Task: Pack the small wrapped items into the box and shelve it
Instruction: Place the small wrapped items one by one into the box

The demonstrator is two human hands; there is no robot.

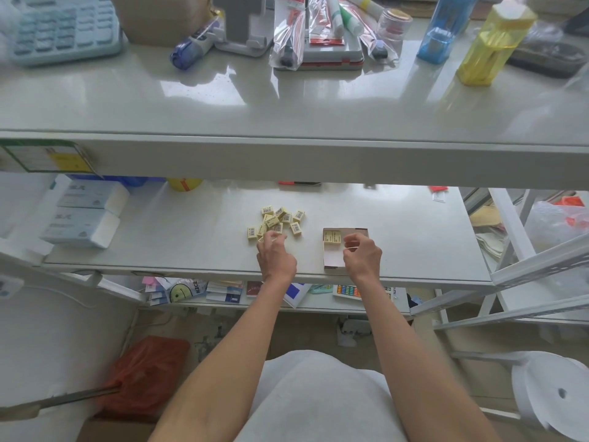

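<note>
A heap of several small yellow wrapped items point(278, 220) with barcodes lies on the middle white shelf point(191, 237). To its right sits a small open cardboard box point(331, 250), and two wrapped items point(332, 236) lie in its far end. My left hand point(275, 255) reaches into the near edge of the heap, fingers curled over one or two items; whether it grips them is hidden. My right hand point(361, 255) hovers over the right half of the box with fingers loosely curled, and I see nothing in it.
Two blue-and-white wrapped packs point(84, 215) stand at the shelf's left. The upper shelf point(287, 100) carries a calculator point(63, 27), bagged markers point(318, 23), and blue and yellow plastic containers point(490, 43). Stationery fills the lower shelf point(255, 291). A white rack frame point(526, 260) stands at right.
</note>
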